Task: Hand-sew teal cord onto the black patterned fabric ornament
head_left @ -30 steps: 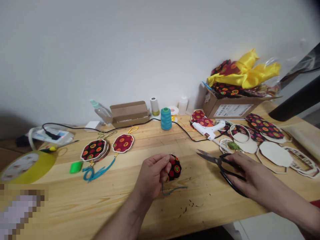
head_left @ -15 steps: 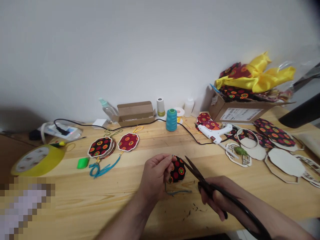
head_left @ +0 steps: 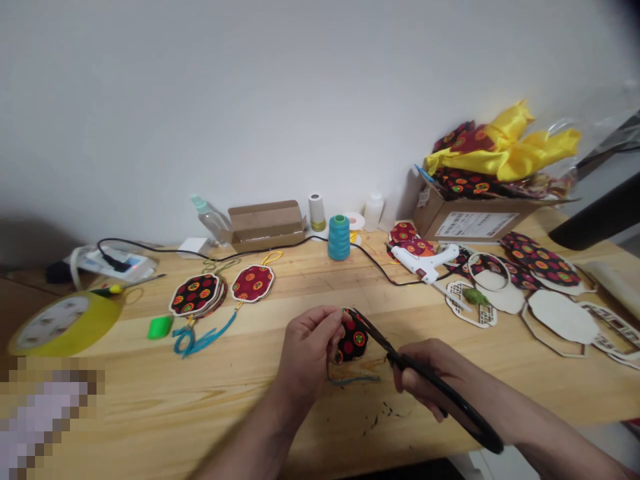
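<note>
Between the thumb and fingers of my left hand (head_left: 313, 350) is a small fabric-covered piece (head_left: 353, 341), black with red and orange round motifs. A blue cord (head_left: 356, 381) hangs below it over the table. My right hand (head_left: 431, 377) is wrapped round the handles of large dark scissors (head_left: 387, 348). Their blades lie along the piece's upper right edge and look nearly closed; whether they cut into the fabric I cannot tell. Dark scraps (head_left: 384, 417) are scattered on the wood beneath the hands.
Finished-looking fabric pendants (head_left: 197, 294) and yellow tape (head_left: 70, 327) lie at left. A teal thread spool (head_left: 339, 239) stands at the back. Rightward are a white glue gun (head_left: 424, 260), pale cut-out frames (head_left: 563, 317) and a cardboard box (head_left: 467, 220) of fabric. A black cable (head_left: 280, 248) crosses the table.
The scissors' blades have come together and moved left onto the piece's edge, with the handles drawn closer. My left hand keeps its hold. The whole view has shifted slightly.
</note>
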Demonstrator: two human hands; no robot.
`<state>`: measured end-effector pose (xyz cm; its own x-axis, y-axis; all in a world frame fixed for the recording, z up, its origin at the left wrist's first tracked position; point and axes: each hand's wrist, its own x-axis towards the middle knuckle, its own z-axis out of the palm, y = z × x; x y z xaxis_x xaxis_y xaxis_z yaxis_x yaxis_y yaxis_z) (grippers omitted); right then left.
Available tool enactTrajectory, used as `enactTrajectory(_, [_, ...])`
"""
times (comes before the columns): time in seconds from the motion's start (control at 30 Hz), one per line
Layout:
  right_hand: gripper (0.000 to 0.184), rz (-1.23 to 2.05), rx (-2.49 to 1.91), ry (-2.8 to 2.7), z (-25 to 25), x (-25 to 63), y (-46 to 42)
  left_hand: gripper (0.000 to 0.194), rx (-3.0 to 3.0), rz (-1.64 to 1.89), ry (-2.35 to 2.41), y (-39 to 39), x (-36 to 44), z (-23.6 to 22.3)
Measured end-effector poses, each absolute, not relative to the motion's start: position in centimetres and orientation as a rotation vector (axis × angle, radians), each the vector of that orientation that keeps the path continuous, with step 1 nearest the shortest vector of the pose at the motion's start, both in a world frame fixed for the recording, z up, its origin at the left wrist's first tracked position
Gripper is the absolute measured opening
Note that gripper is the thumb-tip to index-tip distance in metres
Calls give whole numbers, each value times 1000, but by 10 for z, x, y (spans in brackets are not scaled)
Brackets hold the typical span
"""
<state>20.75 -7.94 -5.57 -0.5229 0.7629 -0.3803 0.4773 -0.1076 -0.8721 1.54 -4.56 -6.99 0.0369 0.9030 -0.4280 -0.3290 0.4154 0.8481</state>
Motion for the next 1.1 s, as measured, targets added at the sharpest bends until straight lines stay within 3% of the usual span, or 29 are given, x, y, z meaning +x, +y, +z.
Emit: enactTrajectory(1.1, [39,1712,-1435,-1811,-59,200,-67,16,790,992,1092,-50,18,-74])
